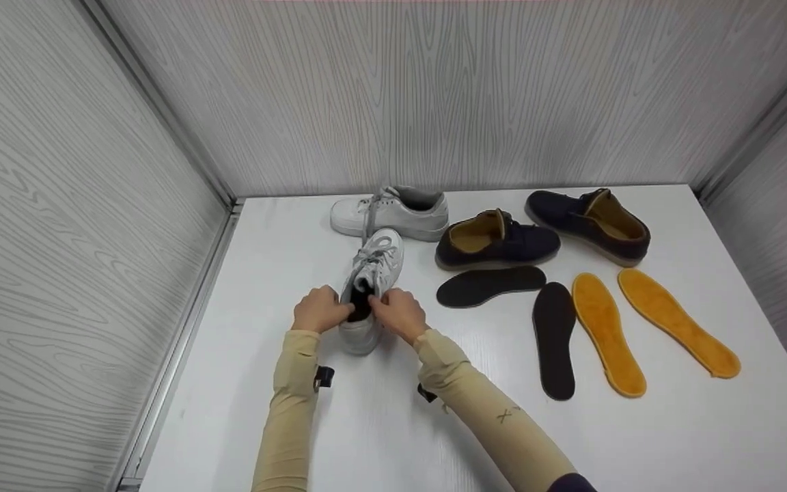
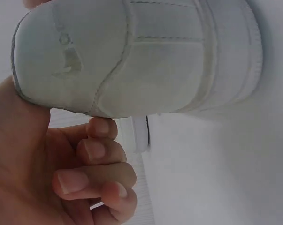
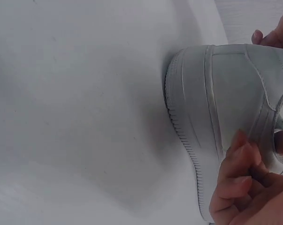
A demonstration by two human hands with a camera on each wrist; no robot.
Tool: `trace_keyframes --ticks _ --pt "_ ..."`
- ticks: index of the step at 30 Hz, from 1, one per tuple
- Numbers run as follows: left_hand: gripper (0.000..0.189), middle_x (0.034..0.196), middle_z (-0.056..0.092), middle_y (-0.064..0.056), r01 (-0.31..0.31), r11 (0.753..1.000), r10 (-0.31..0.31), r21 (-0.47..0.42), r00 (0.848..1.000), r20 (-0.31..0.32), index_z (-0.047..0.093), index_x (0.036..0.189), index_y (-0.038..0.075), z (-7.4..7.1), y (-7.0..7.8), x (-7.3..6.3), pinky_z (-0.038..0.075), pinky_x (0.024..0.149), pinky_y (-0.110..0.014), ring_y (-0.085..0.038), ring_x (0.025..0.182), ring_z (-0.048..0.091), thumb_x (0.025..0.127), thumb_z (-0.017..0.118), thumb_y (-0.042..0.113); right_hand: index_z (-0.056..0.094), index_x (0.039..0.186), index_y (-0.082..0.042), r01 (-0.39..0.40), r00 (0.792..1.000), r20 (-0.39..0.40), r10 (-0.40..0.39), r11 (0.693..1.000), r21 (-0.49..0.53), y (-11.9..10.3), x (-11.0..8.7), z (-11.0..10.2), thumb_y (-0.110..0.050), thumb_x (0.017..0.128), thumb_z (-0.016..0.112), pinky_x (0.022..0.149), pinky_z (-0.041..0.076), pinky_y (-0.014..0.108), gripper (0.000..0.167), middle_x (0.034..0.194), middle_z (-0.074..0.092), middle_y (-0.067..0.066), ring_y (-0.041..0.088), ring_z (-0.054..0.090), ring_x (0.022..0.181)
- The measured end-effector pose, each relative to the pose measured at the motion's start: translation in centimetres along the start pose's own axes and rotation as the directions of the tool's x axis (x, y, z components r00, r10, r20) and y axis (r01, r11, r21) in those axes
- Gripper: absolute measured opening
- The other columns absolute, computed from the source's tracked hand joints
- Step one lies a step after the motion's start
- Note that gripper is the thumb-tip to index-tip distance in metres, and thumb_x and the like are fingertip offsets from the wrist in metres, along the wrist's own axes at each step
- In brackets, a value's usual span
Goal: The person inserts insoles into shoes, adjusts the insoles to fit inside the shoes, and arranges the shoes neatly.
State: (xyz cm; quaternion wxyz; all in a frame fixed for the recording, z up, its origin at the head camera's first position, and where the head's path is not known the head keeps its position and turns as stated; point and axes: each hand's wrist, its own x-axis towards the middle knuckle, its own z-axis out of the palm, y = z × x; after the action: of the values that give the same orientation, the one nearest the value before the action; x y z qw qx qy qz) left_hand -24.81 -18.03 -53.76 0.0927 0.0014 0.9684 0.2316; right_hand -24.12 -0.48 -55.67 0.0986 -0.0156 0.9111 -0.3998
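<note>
A white lace-up sneaker [image 1: 359,338] stands on the white table, toe pointing away and heel toward me. My left hand [image 1: 318,311] pinches the left edge of its collar, with the thumb at the dark opening. Opposite it, my right hand [image 1: 402,314] pinches the right edge, thumb tip inside the opening. In the left wrist view the sneaker's heel [image 2: 155,70] fills the top, and the curled fingers [image 2: 96,150] lie along its side. The right wrist view shows fingers [image 3: 237,164] against the outer wall of the shoe. Its inside is mostly hidden.
A second white sneaker [image 1: 390,215] lies behind, close to the first one's toe. Right of it are two dark blue shoes [image 1: 533,242] with tan linings. Two dark insoles [image 1: 557,342] and two yellow insoles [image 1: 609,335] lie at the right. Panels [image 1: 400,96] enclose the table.
</note>
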Motion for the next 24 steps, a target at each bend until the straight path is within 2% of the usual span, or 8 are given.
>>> trace_keyframes --ticks 4,10,16,24 --pt "0.041 0.053 0.039 0.003 -0.027 1.0 0.026 -0.014 1.0 -0.012 0.04 0.054 0.017 0.7 -0.2 0.0 0.029 0.046 -0.031 -0.015 0.049 0.036 0.087 0.061 0.026 0.055 0.071 -0.012 0.029 1.0 -0.007 -0.029 0.999 -0.027 0.0 0.1 0.0 -0.03 0.096 0.054 0.056 0.04 0.035 0.031 0.071 0.056 0.002 0.019 0.051 0.063" --pt "0.037 0.056 0.046 0.002 -0.06 0.998 0.06 0.008 0.996 -0.069 0.045 0.056 0.016 1.2 -0.2 0.0 0.032 0.048 -0.034 -0.017 0.051 0.042 0.09 0.058 0.024 0.057 0.073 -0.009 0.055 0.998 -0.034 -0.057 0.997 -0.05 -0.2 0.2 0.0 -0.023 0.094 0.054 0.059 0.045 0.038 0.026 0.074 0.06 0.005 0.021 0.052 0.065" --pt "0.037 0.055 0.047 0.001 -0.073 0.997 0.075 0.019 0.992 -0.1 0.046 0.055 0.015 1.4 -0.1 -0.6 0.032 0.048 -0.035 -0.018 0.05 0.042 0.09 0.057 0.023 0.059 0.073 -0.007 0.098 0.992 -0.067 -0.104 0.992 -0.078 -0.1 -0.2 0.1 -0.019 0.093 0.055 0.061 0.048 0.041 0.023 0.075 0.063 0.009 0.022 0.053 0.064" --pt "0.041 0.05 0.043 0.004 -0.098 0.995 0.1 0.018 0.987 -0.126 0.046 0.052 0.016 1.6 0.1 -1.4 0.031 0.045 -0.033 -0.016 0.046 0.039 0.091 0.056 0.02 0.05 0.067 -0.01 0.142 0.983 -0.101 -0.153 0.984 -0.106 0.2 -0.8 0.2 -0.016 0.092 0.054 0.06 0.048 0.042 0.027 0.072 0.061 0.01 0.022 0.051 0.061"
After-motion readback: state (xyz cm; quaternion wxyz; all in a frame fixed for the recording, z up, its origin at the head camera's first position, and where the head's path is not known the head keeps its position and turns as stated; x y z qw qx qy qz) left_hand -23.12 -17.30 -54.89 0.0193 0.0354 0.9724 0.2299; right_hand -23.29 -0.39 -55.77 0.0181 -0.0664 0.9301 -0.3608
